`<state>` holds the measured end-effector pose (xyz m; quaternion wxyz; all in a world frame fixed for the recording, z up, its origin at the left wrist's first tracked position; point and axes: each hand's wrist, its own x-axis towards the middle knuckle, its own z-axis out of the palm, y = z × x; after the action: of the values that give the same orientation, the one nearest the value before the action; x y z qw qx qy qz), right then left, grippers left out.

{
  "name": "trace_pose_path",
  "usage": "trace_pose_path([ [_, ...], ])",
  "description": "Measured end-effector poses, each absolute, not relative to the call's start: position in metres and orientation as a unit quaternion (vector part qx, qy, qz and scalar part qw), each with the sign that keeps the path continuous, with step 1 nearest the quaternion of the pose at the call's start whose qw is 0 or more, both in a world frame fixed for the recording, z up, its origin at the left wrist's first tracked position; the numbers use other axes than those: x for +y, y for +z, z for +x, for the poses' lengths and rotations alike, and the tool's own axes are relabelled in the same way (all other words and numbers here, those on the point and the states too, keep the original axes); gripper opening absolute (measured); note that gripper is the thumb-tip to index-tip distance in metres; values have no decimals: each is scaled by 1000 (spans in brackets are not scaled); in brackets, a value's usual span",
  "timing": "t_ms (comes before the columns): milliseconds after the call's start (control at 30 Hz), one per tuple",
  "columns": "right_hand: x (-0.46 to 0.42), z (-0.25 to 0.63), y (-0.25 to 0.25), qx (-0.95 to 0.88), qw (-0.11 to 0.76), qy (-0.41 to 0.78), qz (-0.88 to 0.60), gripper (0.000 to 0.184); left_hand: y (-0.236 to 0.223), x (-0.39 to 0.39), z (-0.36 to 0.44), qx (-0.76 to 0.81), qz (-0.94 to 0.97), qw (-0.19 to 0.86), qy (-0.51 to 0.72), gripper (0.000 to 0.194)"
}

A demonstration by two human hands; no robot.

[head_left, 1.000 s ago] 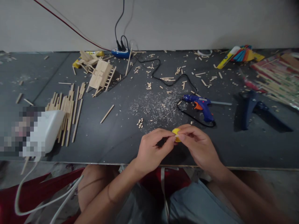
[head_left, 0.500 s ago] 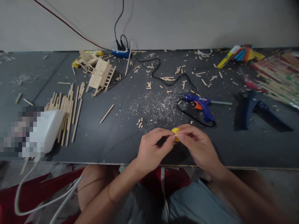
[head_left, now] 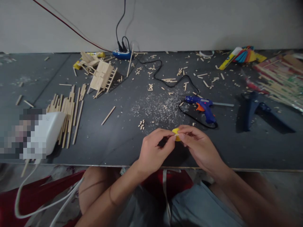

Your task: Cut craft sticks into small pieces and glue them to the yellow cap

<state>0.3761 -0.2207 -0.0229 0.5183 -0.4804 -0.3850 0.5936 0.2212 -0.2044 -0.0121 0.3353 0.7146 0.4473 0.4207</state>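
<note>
Between my two hands is a small round yellow piece, with a tiny pale bit across its front. My left hand pinches it from the left, thumb and forefinger closed. From the other side my right hand pinches it with thumb and fingertips. The fingers hide part of the piece and most of the pale bit. Just beyond my hands lies a blue glue gun with an orange trigger and a glue stick in its back. A little heap of cut wooden bits sits ahead of my left hand.
Wooden sticks lie at the left beside a white power bank. Small wooden furniture models stand behind them, near a blue power socket. A dark blue stand and a packet of sticks are at the right.
Both hands stay pinched on the yellow piece. It has shifted slightly left and up, and my right hand's fingers have moved a little with it.
</note>
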Motion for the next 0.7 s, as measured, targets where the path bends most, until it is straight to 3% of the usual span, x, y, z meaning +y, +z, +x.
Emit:
trace_pose_path([
  [700, -218, 377, -16, -303, 486, 671, -471, 3, -12, -203, 221, 418, 739, 309, 428, 5],
])
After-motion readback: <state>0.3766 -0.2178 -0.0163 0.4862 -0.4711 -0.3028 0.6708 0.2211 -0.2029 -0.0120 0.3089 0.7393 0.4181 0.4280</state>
